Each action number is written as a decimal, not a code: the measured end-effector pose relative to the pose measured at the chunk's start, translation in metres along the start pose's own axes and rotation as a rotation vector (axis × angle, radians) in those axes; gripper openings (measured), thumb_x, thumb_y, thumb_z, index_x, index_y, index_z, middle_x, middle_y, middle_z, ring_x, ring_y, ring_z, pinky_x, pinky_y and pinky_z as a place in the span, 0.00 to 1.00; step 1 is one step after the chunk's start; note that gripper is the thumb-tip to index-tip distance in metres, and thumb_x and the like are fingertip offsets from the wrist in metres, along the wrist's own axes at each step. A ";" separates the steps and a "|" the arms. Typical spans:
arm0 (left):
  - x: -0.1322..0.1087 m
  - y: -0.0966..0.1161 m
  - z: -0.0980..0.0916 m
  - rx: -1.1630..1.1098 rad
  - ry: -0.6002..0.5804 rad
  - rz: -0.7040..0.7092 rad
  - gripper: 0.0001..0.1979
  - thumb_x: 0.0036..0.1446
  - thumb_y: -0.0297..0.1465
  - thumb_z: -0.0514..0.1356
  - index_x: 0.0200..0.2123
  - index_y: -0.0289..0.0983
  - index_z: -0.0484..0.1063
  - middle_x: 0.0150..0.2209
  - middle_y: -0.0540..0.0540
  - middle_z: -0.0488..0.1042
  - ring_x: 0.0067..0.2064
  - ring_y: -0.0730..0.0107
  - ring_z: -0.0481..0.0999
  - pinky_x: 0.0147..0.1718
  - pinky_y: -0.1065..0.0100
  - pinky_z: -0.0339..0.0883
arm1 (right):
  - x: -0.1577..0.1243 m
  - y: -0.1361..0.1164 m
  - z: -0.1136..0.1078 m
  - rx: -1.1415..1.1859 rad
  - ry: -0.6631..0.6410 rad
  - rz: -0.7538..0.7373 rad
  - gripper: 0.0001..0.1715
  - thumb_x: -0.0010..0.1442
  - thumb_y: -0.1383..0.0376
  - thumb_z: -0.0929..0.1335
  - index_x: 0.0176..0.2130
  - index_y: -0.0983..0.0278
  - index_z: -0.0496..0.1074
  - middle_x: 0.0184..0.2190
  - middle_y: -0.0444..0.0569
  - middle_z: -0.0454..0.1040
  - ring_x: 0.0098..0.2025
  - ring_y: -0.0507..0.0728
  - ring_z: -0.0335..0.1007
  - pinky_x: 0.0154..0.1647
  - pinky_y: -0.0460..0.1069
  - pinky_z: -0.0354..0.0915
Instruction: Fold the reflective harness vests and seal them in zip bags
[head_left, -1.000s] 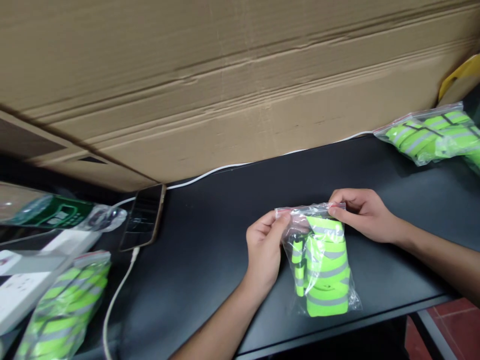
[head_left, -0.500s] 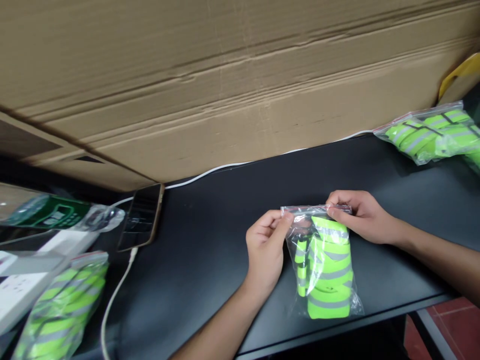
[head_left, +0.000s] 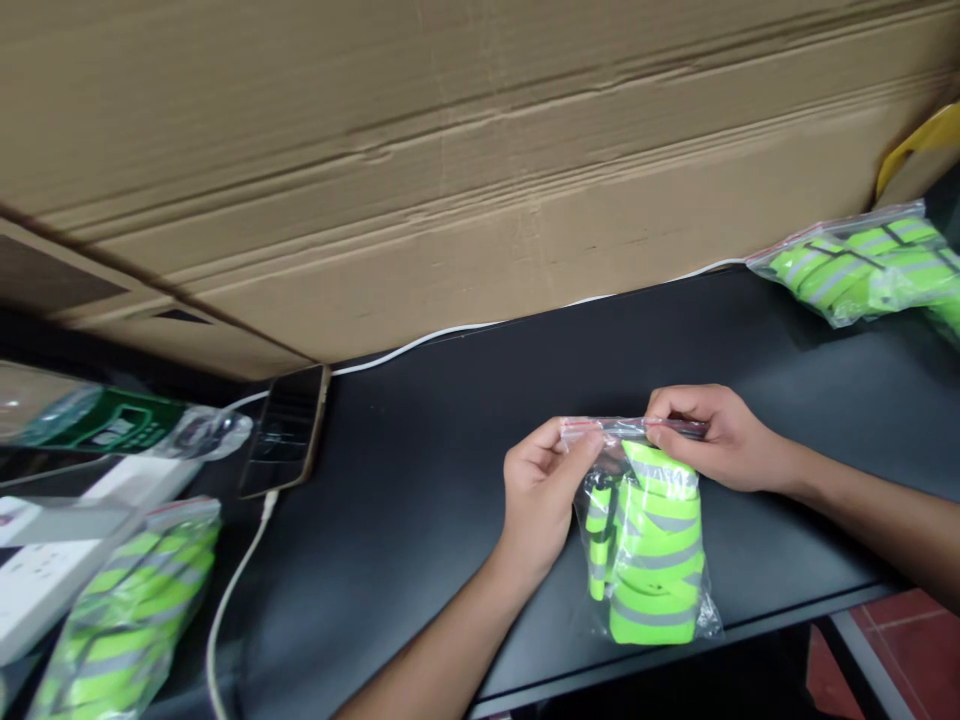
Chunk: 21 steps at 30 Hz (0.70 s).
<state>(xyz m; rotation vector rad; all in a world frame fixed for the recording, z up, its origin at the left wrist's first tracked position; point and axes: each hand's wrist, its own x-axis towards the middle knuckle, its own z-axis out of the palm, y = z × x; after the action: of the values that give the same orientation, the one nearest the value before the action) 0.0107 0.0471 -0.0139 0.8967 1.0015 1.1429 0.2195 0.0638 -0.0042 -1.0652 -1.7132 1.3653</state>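
Note:
A clear zip-lock bag (head_left: 600, 625) hangs upright near the table's front edge, between both hands. Inside it are folded neon-green straps (head_left: 660, 560) with grey reflective stripes, plus a narrower piece along the left side. My left hand (head_left: 544, 495) pinches the bag's top left corner between thumb and fingers. Farther right along the same zip edge, my right hand (head_left: 712, 435) grips the top with thumb and bent index finger. The fingertips behind the plastic are partly hidden.
Similar filled bags lie at the back right (head_left: 855, 265) and front left (head_left: 135, 610). A phone (head_left: 285, 430) on a white cable (head_left: 232, 590), a green-labelled bottle (head_left: 127, 420) and a white power strip (head_left: 45, 580) are at left. Cardboard (head_left: 450, 200) stands behind the black table (head_left: 390, 520).
My left thumb has shifted slightly right along the zip edge, and my right hand has come a little left. The hands are closer together, and the bag's lower end has swung slightly left.

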 end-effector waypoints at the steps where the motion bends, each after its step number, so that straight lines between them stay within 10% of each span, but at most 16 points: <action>1: 0.000 0.001 0.001 0.029 0.011 0.001 0.09 0.55 0.35 0.70 0.33 0.34 0.80 0.28 0.48 0.82 0.27 0.73 0.78 0.29 0.75 0.71 | 0.000 0.000 0.000 -0.005 -0.001 -0.002 0.14 0.64 0.59 0.69 0.30 0.66 0.71 0.25 0.43 0.68 0.26 0.49 0.58 0.26 0.45 0.56; 9: -0.005 0.002 0.006 0.155 0.053 0.127 0.08 0.56 0.34 0.69 0.33 0.35 0.79 0.29 0.48 0.81 0.29 0.74 0.77 0.31 0.76 0.71 | 0.001 -0.014 0.006 0.023 -0.006 0.039 0.12 0.64 0.59 0.70 0.35 0.66 0.75 0.30 0.46 0.72 0.30 0.50 0.64 0.29 0.45 0.60; 21: -0.012 0.010 0.005 0.185 -0.078 0.249 0.05 0.57 0.31 0.69 0.32 0.35 0.81 0.31 0.45 0.81 0.30 0.73 0.77 0.28 0.74 0.69 | -0.007 -0.034 0.008 -0.203 0.041 -0.303 0.05 0.63 0.71 0.69 0.33 0.66 0.74 0.29 0.45 0.72 0.28 0.49 0.66 0.29 0.45 0.62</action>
<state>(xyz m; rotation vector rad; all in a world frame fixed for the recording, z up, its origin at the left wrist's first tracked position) 0.0108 0.0368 -0.0007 1.2321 0.9614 1.2261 0.2090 0.0501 0.0273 -0.8884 -1.9218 0.9912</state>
